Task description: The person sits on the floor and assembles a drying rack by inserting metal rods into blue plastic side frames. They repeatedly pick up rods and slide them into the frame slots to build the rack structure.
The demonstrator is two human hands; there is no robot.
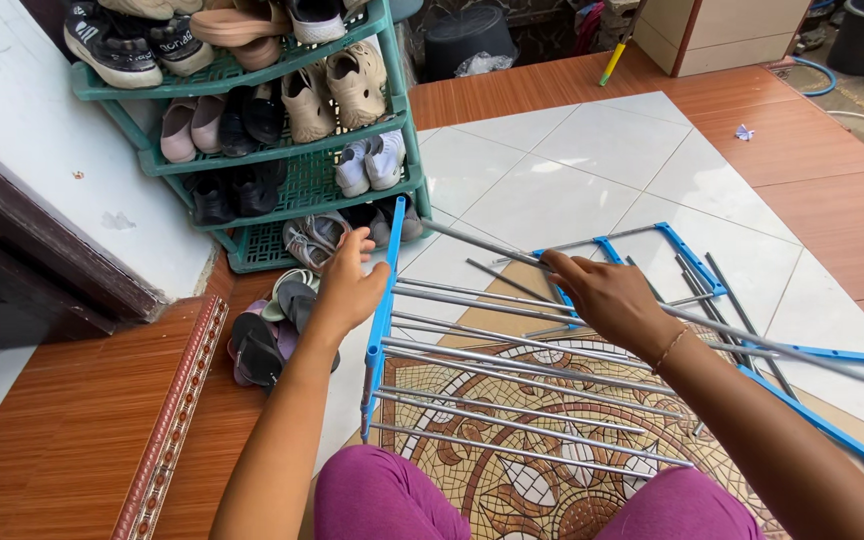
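Hands grip blue-framed drying rack beside green shoe shelf

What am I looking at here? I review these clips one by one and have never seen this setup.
One picture, from a camera worn on a person's head, looking down at their own two bare hands. The left hand grips the blue side bar of a folding drying rack with grey metal rods. The right hand holds one long rod. The rack lies on the tiled floor. A green shoe shelf stands behind, with sandals beside it.
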